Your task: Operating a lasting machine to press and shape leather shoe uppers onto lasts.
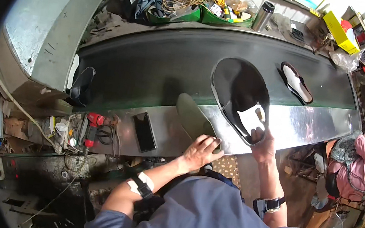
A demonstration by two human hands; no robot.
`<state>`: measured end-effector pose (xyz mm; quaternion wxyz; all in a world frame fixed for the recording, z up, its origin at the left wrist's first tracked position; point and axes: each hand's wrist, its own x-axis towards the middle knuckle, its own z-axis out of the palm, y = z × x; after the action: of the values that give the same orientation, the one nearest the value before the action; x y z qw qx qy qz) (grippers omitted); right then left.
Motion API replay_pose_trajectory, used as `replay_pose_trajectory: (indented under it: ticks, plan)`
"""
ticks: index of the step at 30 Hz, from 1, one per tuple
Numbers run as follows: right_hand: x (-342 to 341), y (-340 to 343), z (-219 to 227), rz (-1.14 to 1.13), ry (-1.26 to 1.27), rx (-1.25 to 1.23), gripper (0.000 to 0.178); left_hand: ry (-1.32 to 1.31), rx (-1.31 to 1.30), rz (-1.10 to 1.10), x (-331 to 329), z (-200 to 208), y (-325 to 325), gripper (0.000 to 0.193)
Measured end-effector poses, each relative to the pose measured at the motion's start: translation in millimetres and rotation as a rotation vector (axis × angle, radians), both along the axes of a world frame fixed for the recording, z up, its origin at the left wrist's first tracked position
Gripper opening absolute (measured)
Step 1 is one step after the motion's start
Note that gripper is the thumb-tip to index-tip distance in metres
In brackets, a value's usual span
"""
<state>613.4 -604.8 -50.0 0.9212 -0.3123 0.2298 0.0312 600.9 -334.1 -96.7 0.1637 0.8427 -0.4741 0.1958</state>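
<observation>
My left hand [201,153] grips the near end of an olive-green insole [193,116], whose far end points up and left over the metal ledge. To its right, a black shoe [242,78] is raised with its open inside facing up. My right hand [265,147] holds this shoe by its near end, the thumb reaching over the rim. Inside the shoe, close to that thumb, shows a white patch [252,118]; whether it is paper or lining I cannot tell.
Behind the shiny metal ledge [297,120] runs a dark conveyor belt [151,68]. It carries a dark shoe with a white inside [295,82] and a black shoe [84,85]. A phone [144,132] and a red power tool [93,129] lie left. A person in pink [360,167] is at right.
</observation>
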Motion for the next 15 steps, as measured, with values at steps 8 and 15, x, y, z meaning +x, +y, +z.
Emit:
replay_pose_trajectory:
  ticks: [8,15]
  plan:
    - [-22,-3,57,0.043,-0.072,-0.213,0.041,1.236,-1.206,0.291,32,121,-8,0.047]
    - [-29,16,72,0.207,-0.262,-0.099,0.035,2.02,-1.478,0.256,39,146,6,0.026]
